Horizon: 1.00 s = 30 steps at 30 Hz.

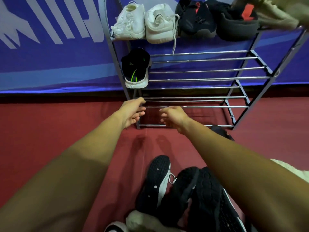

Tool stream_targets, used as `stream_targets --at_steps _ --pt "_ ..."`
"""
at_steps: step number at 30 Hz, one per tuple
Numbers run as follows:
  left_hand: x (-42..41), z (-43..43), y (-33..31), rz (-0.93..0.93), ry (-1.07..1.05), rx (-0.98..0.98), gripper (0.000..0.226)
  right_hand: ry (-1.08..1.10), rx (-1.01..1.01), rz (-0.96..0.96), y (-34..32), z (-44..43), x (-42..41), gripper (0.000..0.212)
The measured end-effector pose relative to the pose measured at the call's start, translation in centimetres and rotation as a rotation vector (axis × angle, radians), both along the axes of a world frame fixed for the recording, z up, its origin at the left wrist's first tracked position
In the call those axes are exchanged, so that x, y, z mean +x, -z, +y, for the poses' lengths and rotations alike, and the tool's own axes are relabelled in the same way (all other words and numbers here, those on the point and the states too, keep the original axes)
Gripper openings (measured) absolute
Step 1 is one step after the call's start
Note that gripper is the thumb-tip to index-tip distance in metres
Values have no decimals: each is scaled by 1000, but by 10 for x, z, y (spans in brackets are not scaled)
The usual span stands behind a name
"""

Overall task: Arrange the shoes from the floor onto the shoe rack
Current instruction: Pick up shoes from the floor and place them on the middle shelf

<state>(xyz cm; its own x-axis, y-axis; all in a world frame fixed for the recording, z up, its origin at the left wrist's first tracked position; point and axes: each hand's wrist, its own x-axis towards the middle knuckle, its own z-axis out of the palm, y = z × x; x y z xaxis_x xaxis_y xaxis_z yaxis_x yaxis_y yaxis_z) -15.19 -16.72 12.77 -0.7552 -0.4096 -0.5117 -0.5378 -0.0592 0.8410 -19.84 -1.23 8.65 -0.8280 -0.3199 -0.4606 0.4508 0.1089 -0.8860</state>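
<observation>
Left hand (133, 113) and right hand (173, 118): grip loose, empty; the black shoe (136, 69), seemingly overhanging the shoe rack's (200, 79) front-left corner, could slip

An indoor sports hall, by all appearances: red flooring (50, 131) runs up to a blue banner (50, 52) with large white lettering at 11 o'clock, while a metal shoe rack (200, 70) at 1 o'clock carries athletic trainers (128, 20), and more sports shoes (155, 178) lie loose at 6 o'clock.
</observation>
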Motion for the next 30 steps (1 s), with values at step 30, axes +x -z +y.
stream_targets --at_steps 30 --pt "46 169 60 -177 721 -348 8 17 416 -86 57 225 71 24"
